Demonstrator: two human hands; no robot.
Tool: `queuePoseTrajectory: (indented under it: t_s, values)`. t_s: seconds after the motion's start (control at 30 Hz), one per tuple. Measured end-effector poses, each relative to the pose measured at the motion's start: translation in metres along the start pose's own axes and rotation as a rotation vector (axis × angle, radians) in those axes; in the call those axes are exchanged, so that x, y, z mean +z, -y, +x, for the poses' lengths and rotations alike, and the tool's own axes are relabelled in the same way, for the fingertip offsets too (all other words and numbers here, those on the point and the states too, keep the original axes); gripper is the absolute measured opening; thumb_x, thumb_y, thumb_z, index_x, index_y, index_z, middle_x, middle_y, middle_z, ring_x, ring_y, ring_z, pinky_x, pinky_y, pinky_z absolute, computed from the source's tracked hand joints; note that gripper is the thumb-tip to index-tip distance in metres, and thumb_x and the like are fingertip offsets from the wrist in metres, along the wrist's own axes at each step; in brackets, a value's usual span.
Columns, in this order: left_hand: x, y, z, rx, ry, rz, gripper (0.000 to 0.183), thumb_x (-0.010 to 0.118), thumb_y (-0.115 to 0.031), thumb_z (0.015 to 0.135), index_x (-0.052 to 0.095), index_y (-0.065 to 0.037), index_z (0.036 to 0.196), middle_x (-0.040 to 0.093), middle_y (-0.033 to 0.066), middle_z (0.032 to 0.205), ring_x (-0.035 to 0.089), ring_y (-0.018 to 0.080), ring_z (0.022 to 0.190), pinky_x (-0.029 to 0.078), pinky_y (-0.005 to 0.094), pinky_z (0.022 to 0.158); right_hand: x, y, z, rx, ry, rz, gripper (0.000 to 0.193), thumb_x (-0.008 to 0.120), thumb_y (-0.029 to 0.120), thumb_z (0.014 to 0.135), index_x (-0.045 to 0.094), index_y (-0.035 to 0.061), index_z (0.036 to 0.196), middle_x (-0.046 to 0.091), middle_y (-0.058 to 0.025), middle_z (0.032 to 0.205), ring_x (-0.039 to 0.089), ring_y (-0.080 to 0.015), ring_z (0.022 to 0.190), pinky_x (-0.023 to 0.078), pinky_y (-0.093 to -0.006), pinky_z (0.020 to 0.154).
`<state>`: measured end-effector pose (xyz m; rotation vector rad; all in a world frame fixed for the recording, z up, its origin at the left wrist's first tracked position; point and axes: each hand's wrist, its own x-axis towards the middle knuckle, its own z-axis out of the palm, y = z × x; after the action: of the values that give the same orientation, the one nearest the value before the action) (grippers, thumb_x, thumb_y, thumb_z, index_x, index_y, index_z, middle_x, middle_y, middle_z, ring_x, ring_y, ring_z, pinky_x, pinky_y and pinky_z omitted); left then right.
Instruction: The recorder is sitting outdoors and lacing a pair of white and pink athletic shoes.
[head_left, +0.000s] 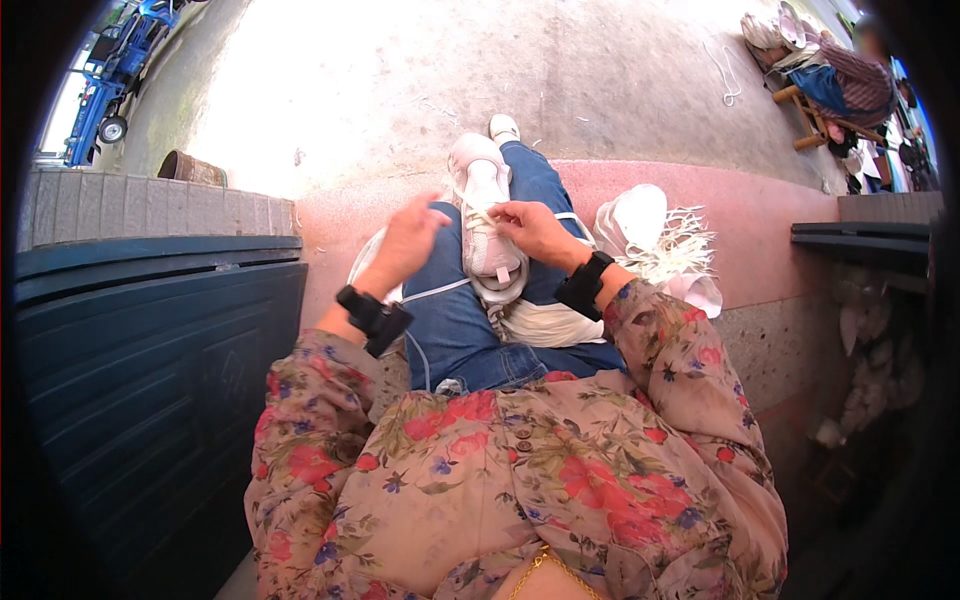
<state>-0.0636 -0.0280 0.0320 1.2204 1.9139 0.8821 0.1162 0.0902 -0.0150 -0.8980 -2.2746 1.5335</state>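
The person's right hand [538, 232] is bent over a white-and-pink sneaker [492, 252], its fingers [507, 212] pinched together on a pale lace [478, 212] at the shoe's middle. The left hand [404, 246] is raised just to the left of the sneaker, its fingers blurred; whether they grasp anything cannot be told. The sneaker lies lengthwise between the two hands, over the person's legs in blue jeans [430, 335], one part reaching beyond the fingers and the end with a small pink tab lying nearer the body. A white cord [437, 291] crosses the left thigh, below the left fingers. A cream-white bundle [552, 325] sits between the thighs, closer to the torso than the right fingers.

To the right of the right fingers, on the floor [760, 225], a heap of white laces [682, 245] lies beside a white shoe piece [636, 215], with another pale piece [697, 293] nearer the body. Each wrist wears a black band [584, 286]. Well away to the left of the left fingers stands a dark blue panel [160, 380]. Far beyond the right fingers, at the upper right, another person [850, 85] sits beside more shoes [775, 32].
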Motion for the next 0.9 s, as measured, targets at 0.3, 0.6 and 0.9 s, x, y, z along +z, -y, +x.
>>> queuePoseTrajectory:
  t_s: [0.3, 0.6, 0.9]
  values:
    - [0.047, -0.001, -0.003, 0.008, 0.066, 0.125, 0.040, 0.042, -0.004, 0.082, 0.038, 0.004, 0.121, 0.062, 0.0176, 0.086, 0.060, 0.0267, 0.084, 0.045, 0.0331, 0.075, -0.008, -0.009, 0.010, 0.343, 0.292, 0.678, 0.031, 0.057, 0.003, 0.076, 0.053, 0.0019, 0.107, 0.055, 0.0014, 0.074, 0.050, -0.0049, 0.064, 0.040, -0.0182, 0.056]
    - [0.046, -0.015, 0.003, -0.203, 0.106, -0.229, 0.051, 0.055, -0.003, 0.076, 0.038, 0.006, 0.123, 0.061, 0.0083, 0.079, 0.055, 0.0105, 0.074, 0.044, 0.0236, 0.069, -0.008, -0.001, 0.014, 0.445, 0.317, 0.567, 0.021, 0.061, 0.006, 0.076, 0.054, 0.0014, 0.096, 0.056, -0.0008, 0.072, 0.053, -0.0059, 0.056, 0.040, -0.0170, 0.047]
    - [0.021, 0.030, -0.001, -0.030, -0.054, -0.105, 0.040, 0.058, -0.007, 0.074, 0.048, 0.002, 0.112, 0.055, 0.0068, 0.065, 0.052, 0.0133, 0.058, 0.043, 0.0266, 0.056, -0.026, 0.017, 0.001, -0.009, 0.132, -0.182, 0.033, 0.060, 0.015, 0.069, 0.054, 0.0015, 0.099, 0.060, -0.0137, 0.076, 0.058, -0.0302, 0.075, 0.046, -0.0368, 0.067]
